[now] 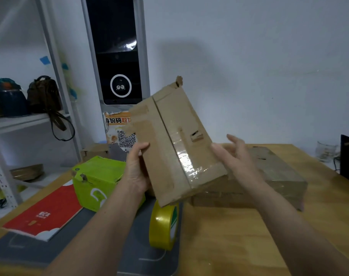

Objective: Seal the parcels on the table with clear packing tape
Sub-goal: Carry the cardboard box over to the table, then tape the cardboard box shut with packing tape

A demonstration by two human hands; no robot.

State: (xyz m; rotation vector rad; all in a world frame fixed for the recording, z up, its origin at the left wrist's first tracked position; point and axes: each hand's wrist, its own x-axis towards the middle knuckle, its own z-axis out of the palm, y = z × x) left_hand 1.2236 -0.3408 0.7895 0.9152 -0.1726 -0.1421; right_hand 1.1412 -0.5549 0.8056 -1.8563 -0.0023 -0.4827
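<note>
holding a worn cardboard parcel tilted above the surface, the left hand is closing its grip on the left edge; the right hand is hovering open beside it, possibly brushing the corner. tape roll is standing just below. best inspecting the centre seam, then setting the parcel flat before taping.
</note>
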